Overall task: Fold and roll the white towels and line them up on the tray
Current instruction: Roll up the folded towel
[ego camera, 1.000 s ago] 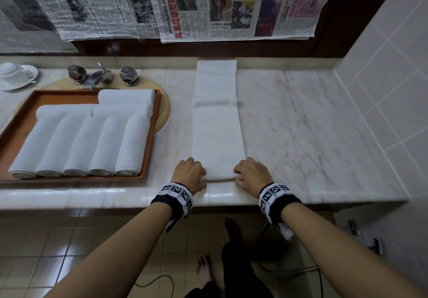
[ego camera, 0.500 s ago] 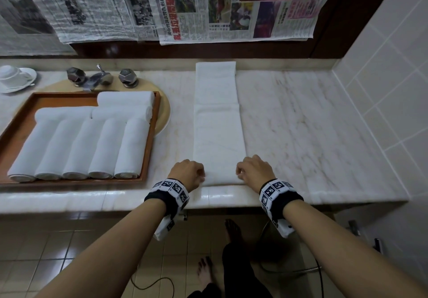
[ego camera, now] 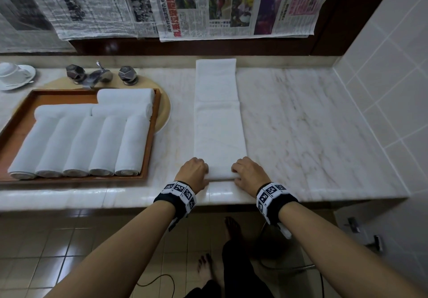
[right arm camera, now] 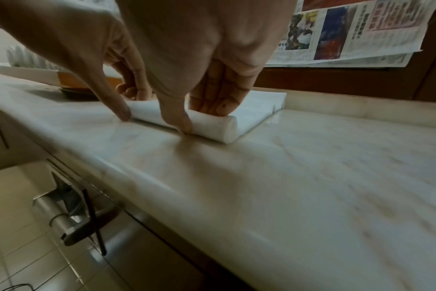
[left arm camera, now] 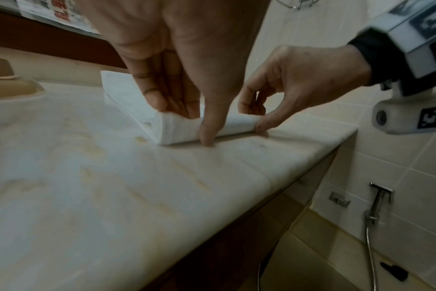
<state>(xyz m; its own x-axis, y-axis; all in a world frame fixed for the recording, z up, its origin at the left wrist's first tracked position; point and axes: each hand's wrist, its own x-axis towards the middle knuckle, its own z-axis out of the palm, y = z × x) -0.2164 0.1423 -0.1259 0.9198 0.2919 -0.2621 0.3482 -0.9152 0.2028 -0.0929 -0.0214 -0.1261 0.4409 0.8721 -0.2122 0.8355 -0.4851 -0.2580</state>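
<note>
At the near edge of the tabletop [ego camera: 301, 135] my left hand [ego camera: 193, 172] and right hand [ego camera: 249, 173] curl over the two ends of the white towel [ego camera: 218, 124], thumbs behind and fingers [left arm camera: 172, 98] on top, pinching a small roll. Versus a second ago the near end has gone from a flat edge to that first turn, the mid-strip wrinkle is smoothed out, and both hands have crept slightly forward. Left of it, the tray [ego camera: 152, 135] holds the rolled towels [ego camera: 92, 145], unchanged.
</note>
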